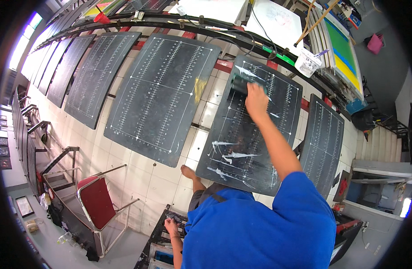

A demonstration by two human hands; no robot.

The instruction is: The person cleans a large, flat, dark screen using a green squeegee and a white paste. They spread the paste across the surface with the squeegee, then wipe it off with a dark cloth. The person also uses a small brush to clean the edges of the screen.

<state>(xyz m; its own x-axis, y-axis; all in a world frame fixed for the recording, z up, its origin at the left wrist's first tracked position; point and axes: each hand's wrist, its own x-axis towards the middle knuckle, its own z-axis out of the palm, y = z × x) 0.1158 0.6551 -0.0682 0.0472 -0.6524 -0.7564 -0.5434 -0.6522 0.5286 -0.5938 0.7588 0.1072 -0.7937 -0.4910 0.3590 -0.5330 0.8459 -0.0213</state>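
My right hand (257,101) reaches over the far half of a black printing board (241,121) marked with white measuring lines. Its fingers are closed on a dark scraper-like tool (240,85), blurred where it meets the board. White smears (235,155) streak the board, mostly toward its near edge, with more close to the tool. Down at the lower left, my left hand (172,226) is by a dark crumpled thing (176,217) on a black rack (157,233). Its fingers look curled, and what they hold, if anything, is too small to make out.
More black boards (163,98) stand in a row to the left, and another (322,139) to the right. A white tub (307,62) and a cable (259,40) lie beyond. Colourful framed screens (342,49) lean at far right. A red chair (97,202) stands left.
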